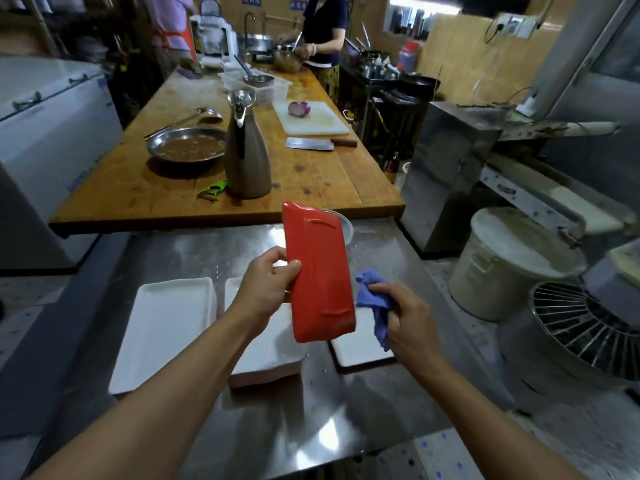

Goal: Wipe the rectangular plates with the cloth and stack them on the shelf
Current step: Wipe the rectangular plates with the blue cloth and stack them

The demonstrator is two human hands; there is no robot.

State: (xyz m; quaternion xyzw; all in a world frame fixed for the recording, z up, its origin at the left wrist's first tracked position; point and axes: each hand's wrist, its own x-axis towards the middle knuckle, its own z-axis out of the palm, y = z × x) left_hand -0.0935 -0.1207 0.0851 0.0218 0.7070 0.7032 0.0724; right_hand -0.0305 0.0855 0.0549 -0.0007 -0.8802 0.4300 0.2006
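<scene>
Currently L hand [266,284] grips red rectangular plate [318,271] by its left long edge, thumb on the red underside, plate held upright above steel table [346,427], underside twd camera. R hand [405,320] just right of plate, fingers curled round blue cloth [375,299]; cloth near plate's right edge, contact unclear. White rectangular plates on table below: one at left [166,330], one under L hand [266,351], one under R hand [360,344].
</scene>
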